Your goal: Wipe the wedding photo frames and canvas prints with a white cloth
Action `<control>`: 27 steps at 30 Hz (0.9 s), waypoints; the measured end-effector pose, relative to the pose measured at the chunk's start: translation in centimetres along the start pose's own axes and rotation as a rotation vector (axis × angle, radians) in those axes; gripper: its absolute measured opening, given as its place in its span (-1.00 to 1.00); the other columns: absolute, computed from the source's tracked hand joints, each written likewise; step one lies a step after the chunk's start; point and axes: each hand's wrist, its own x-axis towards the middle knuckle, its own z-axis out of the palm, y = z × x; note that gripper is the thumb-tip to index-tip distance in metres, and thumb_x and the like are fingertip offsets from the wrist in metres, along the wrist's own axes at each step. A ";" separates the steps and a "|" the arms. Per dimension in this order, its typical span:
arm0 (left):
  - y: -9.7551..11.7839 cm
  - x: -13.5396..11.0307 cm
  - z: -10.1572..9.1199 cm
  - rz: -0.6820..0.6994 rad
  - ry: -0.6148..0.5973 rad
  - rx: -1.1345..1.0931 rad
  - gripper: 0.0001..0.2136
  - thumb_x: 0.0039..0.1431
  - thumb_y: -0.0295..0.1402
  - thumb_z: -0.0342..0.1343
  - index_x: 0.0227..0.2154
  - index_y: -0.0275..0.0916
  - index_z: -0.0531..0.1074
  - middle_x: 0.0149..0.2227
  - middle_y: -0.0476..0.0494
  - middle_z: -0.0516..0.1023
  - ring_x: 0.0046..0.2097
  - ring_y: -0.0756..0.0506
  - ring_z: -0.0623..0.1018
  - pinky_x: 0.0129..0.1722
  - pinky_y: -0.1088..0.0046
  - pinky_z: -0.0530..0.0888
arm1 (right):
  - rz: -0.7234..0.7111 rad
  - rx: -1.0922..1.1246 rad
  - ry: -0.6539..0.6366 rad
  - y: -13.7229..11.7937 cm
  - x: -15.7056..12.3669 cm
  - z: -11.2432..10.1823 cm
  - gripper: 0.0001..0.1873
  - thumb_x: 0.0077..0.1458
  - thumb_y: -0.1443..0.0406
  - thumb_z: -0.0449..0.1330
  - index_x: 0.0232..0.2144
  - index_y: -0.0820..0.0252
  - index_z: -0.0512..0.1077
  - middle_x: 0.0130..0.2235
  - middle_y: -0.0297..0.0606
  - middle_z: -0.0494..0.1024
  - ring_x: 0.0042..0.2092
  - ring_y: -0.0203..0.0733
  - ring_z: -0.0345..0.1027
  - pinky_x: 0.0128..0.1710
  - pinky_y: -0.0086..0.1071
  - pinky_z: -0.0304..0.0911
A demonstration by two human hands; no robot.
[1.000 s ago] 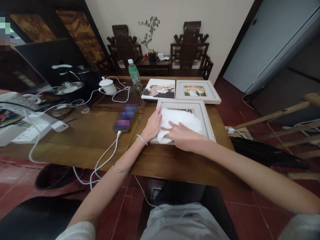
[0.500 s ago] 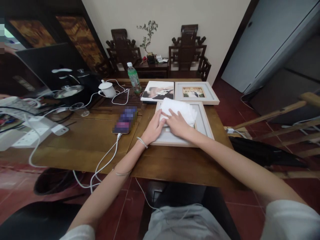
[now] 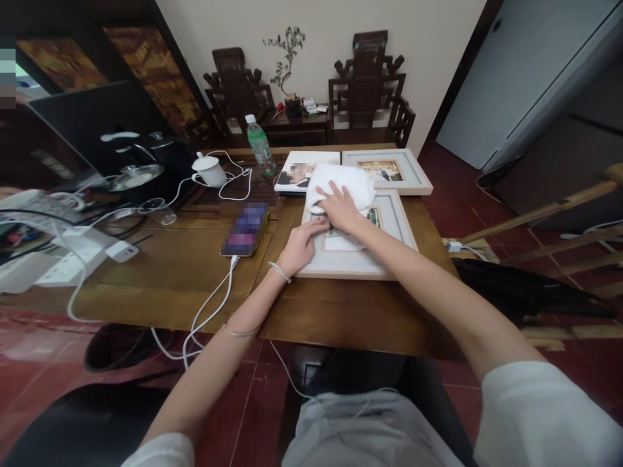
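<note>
A person sits at a wooden table (image 3: 160,272), with grey clothes in the lap at the bottom of the view. Both bare arms reach forward over the table edge.

The left hand (image 3: 299,246) lies flat on the near left side of a white picture frame (image 3: 389,259). Its fingers are spread out and press down on the frame's border; it grips nothing. A thin band sits on that wrist.

The right hand (image 3: 341,207) is a little farther away. It rests palm down on a white cloth (image 3: 348,178), with the fingers open and flat on top of it (pressing on it, not closing around it). The cloth is bunched up at the far end of the frame, and its back part spills over onto the things behind.

Just left of the frame lies a phone (image 3: 243,230), with a white cable (image 3: 209,311) running off the near edge of the table.

Behind the cloth are a second framed picture (image 3: 403,170) and a flat photo print (image 3: 292,172), side by side. A green bottle (image 3: 259,148) stands left of them, and a white cup (image 3: 208,170) sits farther left. White power strips (image 3: 73,253) lie at the left end.

Two dark carved chairs (image 3: 367,91) stand at the far wall with a small plant (image 3: 287,55) between them.
</note>
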 end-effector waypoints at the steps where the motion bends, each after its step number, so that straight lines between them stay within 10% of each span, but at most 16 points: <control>1: 0.0 0.0 0.0 -0.007 0.002 0.001 -0.39 -0.04 -0.74 -0.14 -0.01 -0.17 0.56 0.12 -0.10 0.54 0.22 -0.16 0.46 0.28 0.10 0.33 | 0.018 -0.021 0.005 0.6 -0.2 0.1 -0.53 0.22 0.47 0.04 0.13 0.12 0.44 0.43 -0.22 0.02 0.42 0.24 -0.25 0.31 0.24 -0.18; 14: 0.1 0.0 0.1 -0.033 0.012 -0.015 -0.42 -0.05 -0.74 -0.15 -0.05 -0.21 0.56 0.08 -0.12 0.57 0.18 -0.13 0.50 0.28 0.11 0.35 | 0.149 -0.280 -0.045 10.3 -8.8 -1.2 -0.44 0.06 0.57 -0.02 0.04 0.24 0.52 0.29 -0.15 0.33 0.32 0.18 0.06 0.20 0.10 0.09; 27: -0.3 0.1 0.3 -0.019 -0.014 0.011 -0.42 -0.05 -0.72 -0.14 0.02 -0.25 0.49 0.13 -0.20 0.52 0.20 -0.17 0.46 0.29 0.07 0.31 | -0.044 -0.146 -0.178 4.9 -21.0 -4.3 -0.38 -0.16 0.58 0.02 -0.15 0.05 0.63 0.19 -0.21 0.47 0.15 0.11 0.36 -0.02 -0.11 0.36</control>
